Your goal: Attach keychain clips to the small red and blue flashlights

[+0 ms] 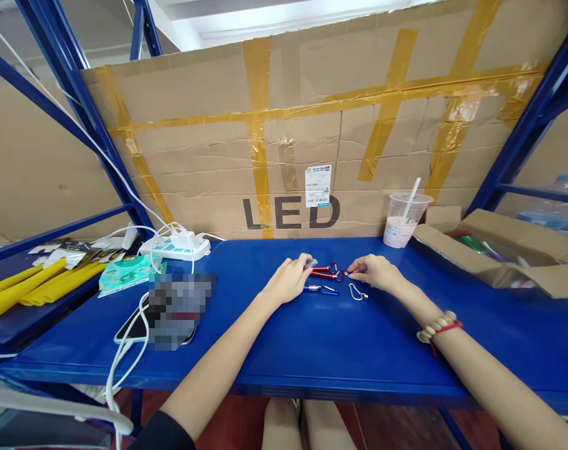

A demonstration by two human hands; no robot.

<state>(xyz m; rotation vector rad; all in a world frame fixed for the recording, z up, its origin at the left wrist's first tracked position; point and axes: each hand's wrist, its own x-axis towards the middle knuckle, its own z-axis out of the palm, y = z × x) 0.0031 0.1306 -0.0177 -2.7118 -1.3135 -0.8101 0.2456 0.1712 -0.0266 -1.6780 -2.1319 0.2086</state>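
Note:
On the blue shelf top (274, 350), my left hand (287, 279) is closed over the left ends of two slim red pieces with carabiner clips (328, 273). A small greyish bit shows at its fingertips, too small to name. My right hand (373, 272) pinches at the right end of the red pieces, with something tiny and silvery at the fingertips. Just in front lies a slim blue piece with a blue carabiner clip (328, 290). A silver carabiner (357, 292) rests apart, below my right fingers.
A plastic cup with a straw (400, 222) stands behind my right hand, beside an open cardboard box (490, 250). To the left are a white power strip (185, 245), cables, a wipes pack (129, 273) and a phone (131, 325). Taped cardboard (209, 169) closes the back.

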